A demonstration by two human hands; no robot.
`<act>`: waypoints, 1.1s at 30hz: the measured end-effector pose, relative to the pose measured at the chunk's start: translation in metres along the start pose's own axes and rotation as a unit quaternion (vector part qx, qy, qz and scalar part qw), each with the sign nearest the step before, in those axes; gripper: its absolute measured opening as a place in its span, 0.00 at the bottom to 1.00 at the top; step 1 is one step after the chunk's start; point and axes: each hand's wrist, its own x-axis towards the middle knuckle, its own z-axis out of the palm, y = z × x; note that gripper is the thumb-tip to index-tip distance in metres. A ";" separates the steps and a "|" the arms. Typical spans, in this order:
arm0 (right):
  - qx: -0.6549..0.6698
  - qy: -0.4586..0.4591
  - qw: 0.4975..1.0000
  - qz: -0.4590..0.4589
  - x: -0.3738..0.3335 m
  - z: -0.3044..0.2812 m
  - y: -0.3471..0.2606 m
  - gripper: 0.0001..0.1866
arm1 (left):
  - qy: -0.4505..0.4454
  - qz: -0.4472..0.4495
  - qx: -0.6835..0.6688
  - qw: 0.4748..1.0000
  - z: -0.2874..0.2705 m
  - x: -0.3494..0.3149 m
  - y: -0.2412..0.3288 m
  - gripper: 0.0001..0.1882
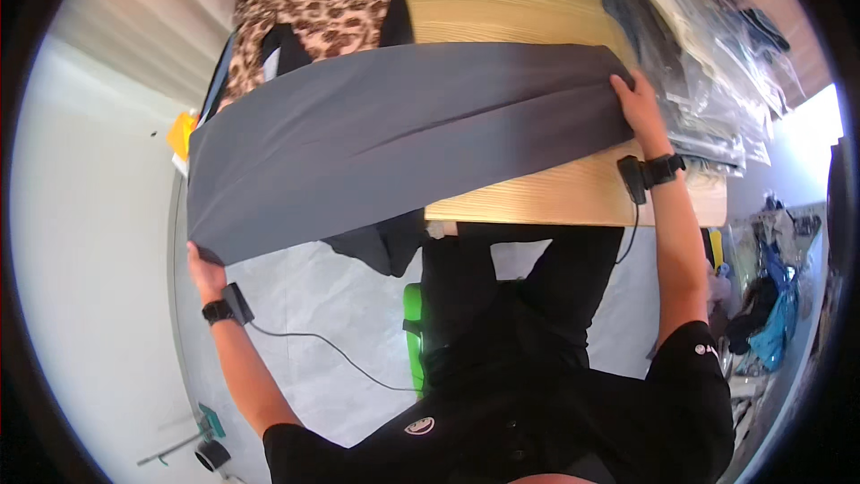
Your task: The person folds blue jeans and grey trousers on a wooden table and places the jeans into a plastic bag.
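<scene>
A long dark-grey garment (394, 130), which looks like trousers folded lengthwise, stretches between my two hands above the table. My left hand (207, 272) grips its lower left corner, out past the table's left side. My right hand (638, 108) holds the opposite end over the right part of the table, fingers closed on the cloth edge. Some shallow creases run along the middle of the garment. Behind it and partly covered by it lies a leopard-print garment (322, 4), together with black clothing (381, 242) that hangs over the near edge.
The pale wooden table (520, 9) lies in front of me. Clear-bagged folded clothes (699, 54) are piled at its right. Cables run from devices on both wrists. More bagged items (766, 296) fill the lower right, and a green-trimmed stool (413, 332) is beneath me.
</scene>
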 end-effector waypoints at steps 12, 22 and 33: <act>-0.211 -0.004 0.977 -0.040 -0.013 0.013 -0.002 0.29 | 0.109 -0.208 -0.095 0.967 0.023 -0.012 -0.011 0.28; 0.134 -0.209 0.966 0.072 -0.017 -0.008 -0.027 0.26 | -0.012 -0.215 -0.219 0.952 0.115 -0.080 -0.036 0.26; 0.246 -0.088 0.965 0.020 -0.003 -0.056 -0.083 0.24 | 0.060 -0.053 -0.274 0.958 0.130 -0.095 -0.026 0.18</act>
